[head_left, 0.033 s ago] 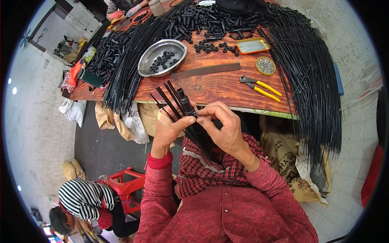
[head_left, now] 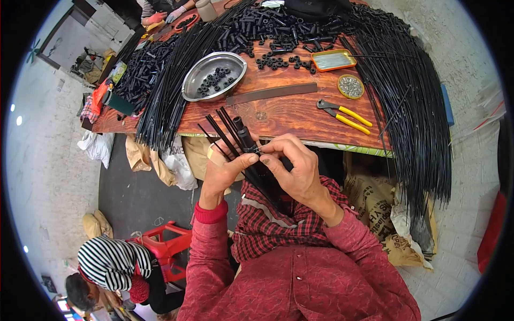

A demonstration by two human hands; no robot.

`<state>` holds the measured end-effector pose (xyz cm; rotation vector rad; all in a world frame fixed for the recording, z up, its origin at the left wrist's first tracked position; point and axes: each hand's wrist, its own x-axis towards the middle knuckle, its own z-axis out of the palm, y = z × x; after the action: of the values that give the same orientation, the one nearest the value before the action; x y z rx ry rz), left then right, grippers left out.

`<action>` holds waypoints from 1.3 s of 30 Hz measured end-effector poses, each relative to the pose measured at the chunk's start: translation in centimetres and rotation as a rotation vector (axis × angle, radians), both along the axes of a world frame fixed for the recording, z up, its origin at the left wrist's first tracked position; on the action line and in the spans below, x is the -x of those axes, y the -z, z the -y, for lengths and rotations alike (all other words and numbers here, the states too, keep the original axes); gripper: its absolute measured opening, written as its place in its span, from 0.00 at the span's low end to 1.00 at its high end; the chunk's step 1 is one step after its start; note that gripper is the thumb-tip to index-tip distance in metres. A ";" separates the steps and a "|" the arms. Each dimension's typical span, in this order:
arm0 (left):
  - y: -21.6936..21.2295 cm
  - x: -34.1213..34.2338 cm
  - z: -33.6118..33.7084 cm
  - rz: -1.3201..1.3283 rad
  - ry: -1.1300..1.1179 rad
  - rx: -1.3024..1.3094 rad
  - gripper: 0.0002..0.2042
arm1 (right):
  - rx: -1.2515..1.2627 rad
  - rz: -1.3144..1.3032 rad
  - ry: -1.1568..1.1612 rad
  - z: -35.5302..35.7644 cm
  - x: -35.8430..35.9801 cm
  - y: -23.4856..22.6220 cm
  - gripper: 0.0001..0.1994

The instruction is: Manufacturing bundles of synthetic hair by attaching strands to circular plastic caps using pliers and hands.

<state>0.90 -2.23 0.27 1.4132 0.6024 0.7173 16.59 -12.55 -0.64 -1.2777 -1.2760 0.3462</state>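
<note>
While the left hand [head_left: 220, 170] holds, the right hand [head_left: 296, 167] pinches

The left hand curls around some black rods [head_left: 219, 130] and a black tube [head_left: 243, 135], its thumb pressed by the tube's low end. The tube leans a little, held just in front of the near edge of the table [head_left: 273, 117]. The right thumb and pointing finger come close together, pinching a thin, shiny bit [head_left: 260, 150] beside the tube. It is too small to tell what it is. The other left fingers are mostly hidden behind the rods and tube, so I cannot tell how they sit. The rods' low ends get lost in the dark near the lap [head_left: 267, 235]. At the top, another person [head_left: 163, 6] is cut off by the edge of the view
</note>
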 end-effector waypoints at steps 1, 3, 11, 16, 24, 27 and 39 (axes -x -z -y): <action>0.0 0.0 0.1 -0.008 -0.001 0.004 0.19 | -0.032 0.042 0.020 0.0 0.1 -0.2 0.08; -0.1 0.1 0.1 -0.007 0.006 0.012 0.19 | -0.063 0.083 0.041 -0.1 0.0 -0.1 0.07; 0.0 0.3 0.2 0.004 -0.009 0.013 0.18 | -0.008 -0.007 -0.049 -0.1 0.4 0.4 0.07; 0.5 0.1 -0.1 0.000 0.024 0.005 0.18 | 0.197 -0.419 -0.174 0.2 0.7 0.7 0.09; 0.3 -0.4 -0.3 -0.015 0.040 -0.037 0.17 | 0.299 -0.814 -0.272 -0.2 -0.3 0.8 0.08; 0.5 -0.4 -0.2 0.003 0.032 -0.026 0.17 | 0.336 -0.721 -0.243 0.2 0.3 1.5 0.06; -0.1 -1.1 0.6 -0.023 0.038 -0.001 0.18 | 0.313 -0.421 -0.243 1.4 -1.9 0.7 0.06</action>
<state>2.03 -2.83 0.38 1.4323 0.5914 0.6717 18.53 -14.00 -1.31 -1.2236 -1.0376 0.9675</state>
